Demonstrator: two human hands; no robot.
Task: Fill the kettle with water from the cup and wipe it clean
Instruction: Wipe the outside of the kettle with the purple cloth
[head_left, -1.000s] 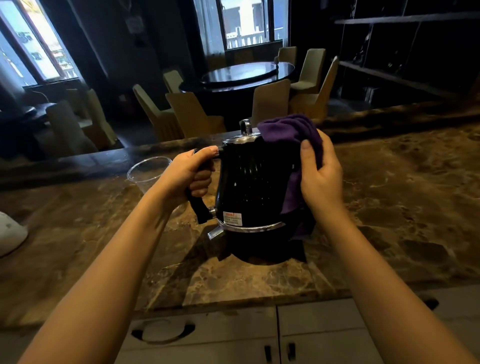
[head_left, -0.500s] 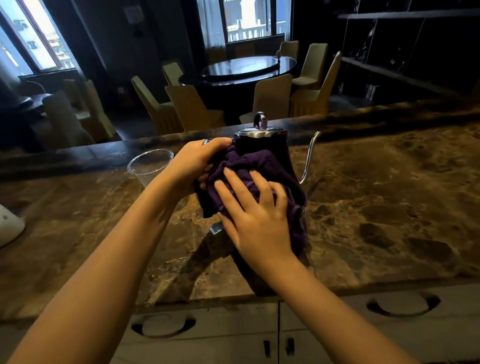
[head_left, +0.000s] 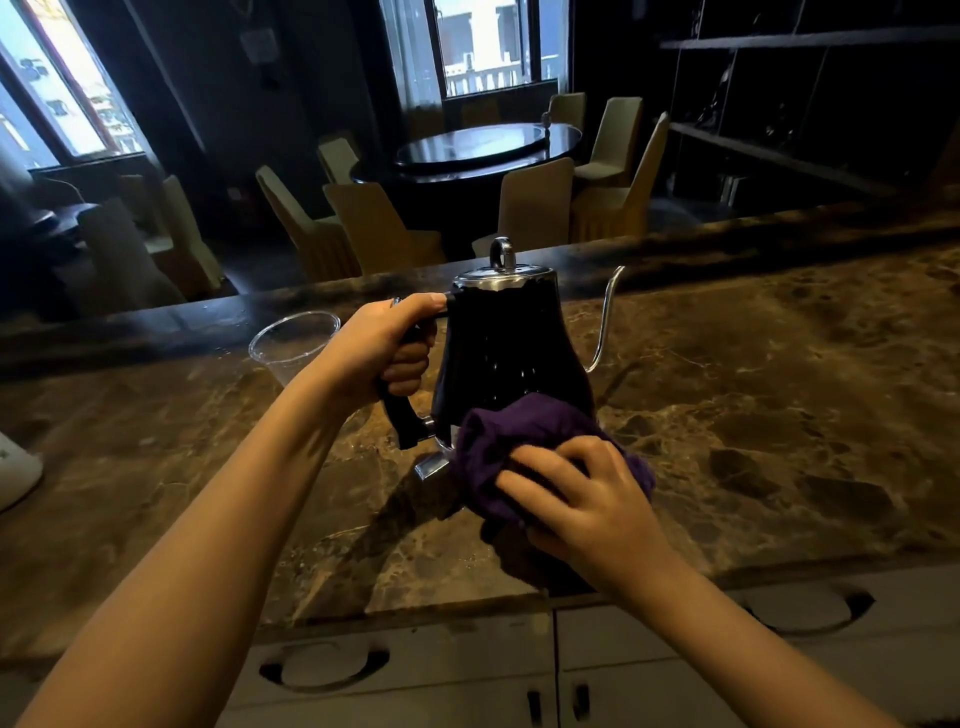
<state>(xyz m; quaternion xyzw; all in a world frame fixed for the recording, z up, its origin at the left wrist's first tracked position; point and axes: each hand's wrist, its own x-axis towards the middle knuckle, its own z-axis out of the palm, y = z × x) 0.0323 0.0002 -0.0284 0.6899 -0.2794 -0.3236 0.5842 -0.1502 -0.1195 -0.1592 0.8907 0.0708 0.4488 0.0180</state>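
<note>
My left hand (head_left: 384, 343) clamped round handle of glossy black gooseneck kettle (head_left: 511, 353) on brown marble counter (head_left: 779, 395). Right hand (head_left: 587, 499) fingers bunching soft purple cloth (head_left: 498, 447) against base. Kettle likely heavy with water, slick; I'd keep handle grip.

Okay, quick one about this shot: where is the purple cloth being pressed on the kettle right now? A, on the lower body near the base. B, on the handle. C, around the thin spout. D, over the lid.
A: the right hand presses the purple cloth against the lower body of the kettle, while the lid, the thin spout and the handle held by the left hand are uncovered.
</note>
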